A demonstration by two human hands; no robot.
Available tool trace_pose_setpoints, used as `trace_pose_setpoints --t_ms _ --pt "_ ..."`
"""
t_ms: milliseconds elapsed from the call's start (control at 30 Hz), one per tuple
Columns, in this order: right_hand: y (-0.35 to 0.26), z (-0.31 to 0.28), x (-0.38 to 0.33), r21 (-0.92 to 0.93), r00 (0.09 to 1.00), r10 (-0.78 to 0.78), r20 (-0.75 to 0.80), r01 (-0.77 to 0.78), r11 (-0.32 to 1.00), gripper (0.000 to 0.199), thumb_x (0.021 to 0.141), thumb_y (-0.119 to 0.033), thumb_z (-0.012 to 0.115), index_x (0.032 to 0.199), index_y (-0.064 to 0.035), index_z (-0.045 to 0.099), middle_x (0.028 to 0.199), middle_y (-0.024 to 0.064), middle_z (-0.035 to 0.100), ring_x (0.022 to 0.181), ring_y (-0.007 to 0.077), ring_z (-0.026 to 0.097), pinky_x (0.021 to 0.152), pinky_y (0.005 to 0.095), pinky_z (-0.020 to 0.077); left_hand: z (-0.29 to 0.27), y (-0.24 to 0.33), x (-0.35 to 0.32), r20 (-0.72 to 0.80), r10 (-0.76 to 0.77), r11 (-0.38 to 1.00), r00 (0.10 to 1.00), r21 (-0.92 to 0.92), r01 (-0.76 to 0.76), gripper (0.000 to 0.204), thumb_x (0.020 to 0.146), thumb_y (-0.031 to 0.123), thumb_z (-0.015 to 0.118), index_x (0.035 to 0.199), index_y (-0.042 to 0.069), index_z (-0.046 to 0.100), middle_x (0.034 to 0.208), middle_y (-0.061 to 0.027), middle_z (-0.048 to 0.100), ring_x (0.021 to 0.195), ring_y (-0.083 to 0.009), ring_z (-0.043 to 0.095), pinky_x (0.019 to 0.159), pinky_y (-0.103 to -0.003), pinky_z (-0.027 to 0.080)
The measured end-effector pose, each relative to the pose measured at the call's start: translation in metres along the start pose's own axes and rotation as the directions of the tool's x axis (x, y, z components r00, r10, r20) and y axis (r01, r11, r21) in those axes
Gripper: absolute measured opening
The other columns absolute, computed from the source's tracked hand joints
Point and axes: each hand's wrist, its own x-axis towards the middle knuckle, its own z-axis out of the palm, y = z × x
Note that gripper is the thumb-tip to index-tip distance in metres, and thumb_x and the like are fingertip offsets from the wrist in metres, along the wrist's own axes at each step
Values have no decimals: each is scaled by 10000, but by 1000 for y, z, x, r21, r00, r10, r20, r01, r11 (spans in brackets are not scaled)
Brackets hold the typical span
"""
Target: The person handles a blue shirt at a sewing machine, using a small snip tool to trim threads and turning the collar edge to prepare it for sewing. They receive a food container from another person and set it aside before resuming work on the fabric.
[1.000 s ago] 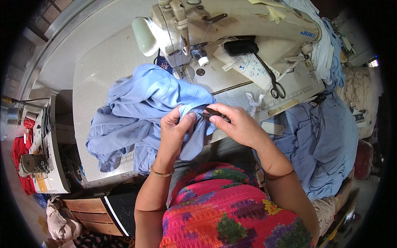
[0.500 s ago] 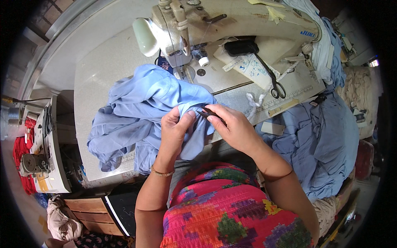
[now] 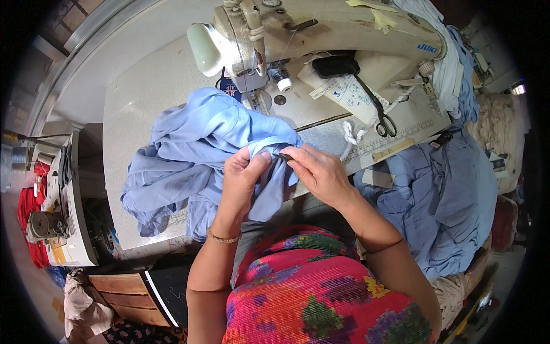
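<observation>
The light blue garment [image 3: 195,155], judged soft, light and limp, is heaped on the worktop [image 3: 132,97] beyond the fingers, its folded edge pinched between the left hand [image 3: 243,178] and right hand [image 3: 321,172], best gripped there.

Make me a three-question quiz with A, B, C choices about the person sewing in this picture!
1. Where do the scissors lie?
A. on the sewing machine's bed
B. on the floor
C. in the person's lap

2. What colour is the cloth being held?
A. red
B. light blue
C. green

3. What are the hands doing?
A. resting flat
B. both pinching the cloth
C. holding the scissors

Answers:
1 A: the scissors lie on the cream sewing machine bed, right of the needle.
2 B: the cloth is light blue.
3 B: the left hand and right hand both grip a fold of it.
</observation>
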Motion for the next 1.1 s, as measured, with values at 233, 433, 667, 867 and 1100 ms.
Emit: trace_pose_setpoints --t_ms 233,433,667,867,1100 --pt "4 3 -2 453 949 256 183 -312 835 229 864 -105 506 1064 4 513 911 177 596 815 312 595 706 329 459 3 -1 -2 -21 49 998 999 25 -49 134 818 90 565 919 25 625 761 35 593 615 -6 471 546 -157 360" --pt "6 4 -3 218 997 72 14 -73 973 217 849 -115 522 1049 -32 522 893 161 589 808 335 583 673 362 470 3 -1 -1 -11 57 998 998 6 -57 126 817 93 572 908 20 622 774 33 596 634 -7 474 563 -160 366" --pt "0 -6 1 -64 997 22 77 -17 998 199 833 -127 533 1023 -70 513 866 128 582 769 334 576 614 405 466 -1 -2 -1 16 54 997 998 48 -55 108 814 78 576 896 24 622 745 43 583 603 -3 453 538 -161 349" --pt "1 4 -3 121 995 102 11 -103 987 187 853 -138 511 1026 -67 505 862 139 580 774 350 572 638 418 462 -2 -3 -1 22 59 994 998 86 -60 91 812 80 580 876 28 618 724 48 570 586 -4 442 527 -166 340" --pt "4 4 -1 18 1000 -13 -23 14 1000 185 838 -163 537 998 -73 514 823 126 581 726 327 580 612 404 466 -2 -1 -1 29 47 995 998 82 -49 92 809 78 577 874 29 619 725 49 569 596 -7 446 533 -166 343"
